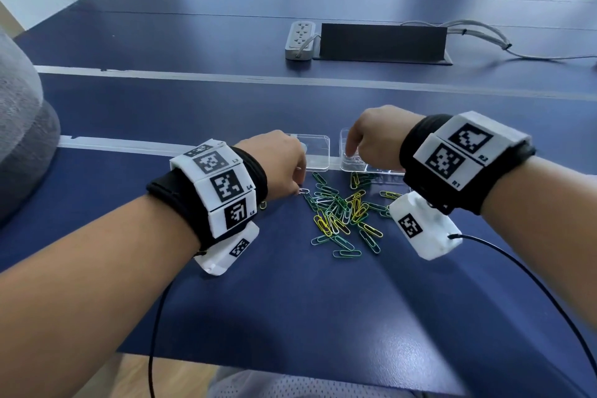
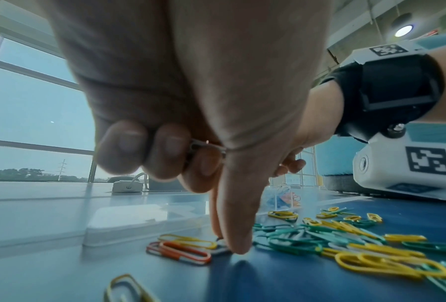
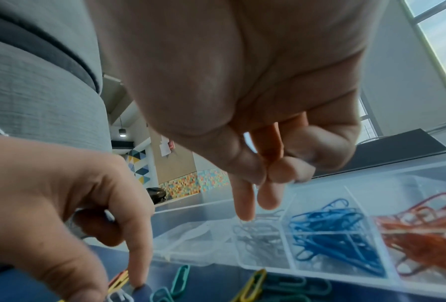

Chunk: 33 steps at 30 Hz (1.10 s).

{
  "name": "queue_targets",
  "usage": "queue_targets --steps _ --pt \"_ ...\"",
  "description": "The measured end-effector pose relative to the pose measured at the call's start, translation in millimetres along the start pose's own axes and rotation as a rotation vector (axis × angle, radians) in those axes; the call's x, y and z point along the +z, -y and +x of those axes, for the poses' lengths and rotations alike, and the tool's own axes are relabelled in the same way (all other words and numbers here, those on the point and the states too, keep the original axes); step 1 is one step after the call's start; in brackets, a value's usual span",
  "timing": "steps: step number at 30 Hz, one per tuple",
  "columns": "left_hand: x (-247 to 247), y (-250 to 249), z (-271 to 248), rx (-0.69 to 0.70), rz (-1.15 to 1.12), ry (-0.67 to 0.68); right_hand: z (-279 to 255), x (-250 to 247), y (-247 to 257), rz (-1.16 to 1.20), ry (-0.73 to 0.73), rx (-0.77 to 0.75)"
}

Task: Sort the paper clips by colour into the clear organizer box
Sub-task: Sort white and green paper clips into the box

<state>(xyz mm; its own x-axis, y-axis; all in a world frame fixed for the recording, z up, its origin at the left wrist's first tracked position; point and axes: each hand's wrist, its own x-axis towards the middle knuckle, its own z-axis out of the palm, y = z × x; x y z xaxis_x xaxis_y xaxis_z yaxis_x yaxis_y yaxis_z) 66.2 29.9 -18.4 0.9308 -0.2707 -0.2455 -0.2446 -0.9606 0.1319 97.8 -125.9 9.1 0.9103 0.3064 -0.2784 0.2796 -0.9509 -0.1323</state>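
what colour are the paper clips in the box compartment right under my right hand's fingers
White: the paper clips in that compartment of the organizer box are white, clearest in the right wrist view.

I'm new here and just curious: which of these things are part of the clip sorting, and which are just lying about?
Part of the job:
loose paper clips
clear organizer box
box lid
left hand
right hand

Just lying about:
power strip
grey cables
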Motion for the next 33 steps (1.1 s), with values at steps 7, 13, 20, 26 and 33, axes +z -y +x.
queue_targets --steps 7,13,20,26,33 --pt "0.8 -1.4 -2.7 -0.007 0.012 0.003 -14.5 13.4 4.9 0.028 -0.033 -0.224" --pt "5.1 -3.9 -5.9 0.007 0.029 0.005 -17.7 29.7 5.3 -0.037 0.037 -0.267" --pt "7.5 -5.7 -5.8 0.004 -0.119 0.024 -20.9 20.9 -7.3 0.005 0.019 -0.202" --pt "4.9 -9.3 -5.8 -0.009 -0.178 0.061 -27.4 19.6 -16.3 -0.035 0.005 -0.257" --pt "-0.2 -22.4 -5.3 -0.052 -0.219 0.035 -33.3 27.5 -11.6 -0.110 0.091 -0.320"
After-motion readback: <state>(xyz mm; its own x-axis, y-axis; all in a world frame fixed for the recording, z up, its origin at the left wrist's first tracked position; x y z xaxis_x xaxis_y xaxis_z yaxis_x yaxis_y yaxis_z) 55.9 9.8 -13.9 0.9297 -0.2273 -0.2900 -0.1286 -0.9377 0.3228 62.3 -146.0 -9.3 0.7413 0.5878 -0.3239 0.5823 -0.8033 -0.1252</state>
